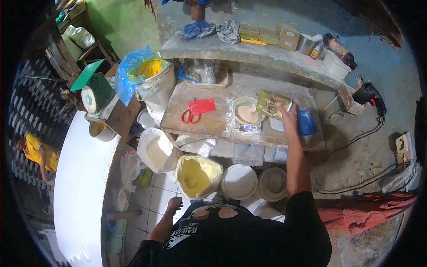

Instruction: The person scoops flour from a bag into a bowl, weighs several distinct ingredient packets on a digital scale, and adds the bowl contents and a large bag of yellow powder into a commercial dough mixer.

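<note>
My right hand (288, 115) has its fingers clamped around a gold packet (268, 107), which I hold at a tilt by the right side of a pale bowl (235, 107) (whether anything is pouring out, I cannot tell). Pinkish powder (247, 114) lies in the bowl, which sits on a small digital scale (247, 129) on the worktable (255, 84). A blue container (307, 123) stands to the right of my wrist. Left of the bowl, a red packet (203, 106) lies at a pair of red-handled scissors (191, 118).

My left hand (175, 203) hangs low, fingers loosely curled, near a yellow-lined tub (217, 167); I cannot tell whether they close fully. A white-lidded bucket (239, 180) stands just right of that tub.
</note>
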Available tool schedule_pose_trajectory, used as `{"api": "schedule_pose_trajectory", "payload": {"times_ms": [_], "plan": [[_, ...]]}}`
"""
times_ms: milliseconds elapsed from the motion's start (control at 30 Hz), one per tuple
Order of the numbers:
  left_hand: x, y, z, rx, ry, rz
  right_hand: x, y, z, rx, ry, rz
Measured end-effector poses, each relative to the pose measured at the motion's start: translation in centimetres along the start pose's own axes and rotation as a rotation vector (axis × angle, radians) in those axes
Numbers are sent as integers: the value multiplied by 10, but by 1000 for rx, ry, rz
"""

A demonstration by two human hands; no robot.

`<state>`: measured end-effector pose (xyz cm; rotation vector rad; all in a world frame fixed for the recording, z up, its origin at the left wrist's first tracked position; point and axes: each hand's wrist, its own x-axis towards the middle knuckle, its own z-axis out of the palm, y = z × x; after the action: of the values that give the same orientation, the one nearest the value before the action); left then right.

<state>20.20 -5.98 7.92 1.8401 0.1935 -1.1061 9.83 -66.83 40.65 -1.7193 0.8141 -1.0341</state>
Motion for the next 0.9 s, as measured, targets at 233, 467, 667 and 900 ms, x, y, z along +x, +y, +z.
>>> {"api": "schedule_pose_trajectory", "payload": {"times_ms": [233,467,667,900], "plan": [[5,4,-1,24,7,6,9,19,-3,74,61,28],[1,-1,-5,8,2,8,4,9,4,12,16,24],[3,-1,-4,-16,-18,33,11,14,2,-20,-3,3],[4,-11,-7,-14,-25,46,14,10,11,-40,-19,-22]]}}
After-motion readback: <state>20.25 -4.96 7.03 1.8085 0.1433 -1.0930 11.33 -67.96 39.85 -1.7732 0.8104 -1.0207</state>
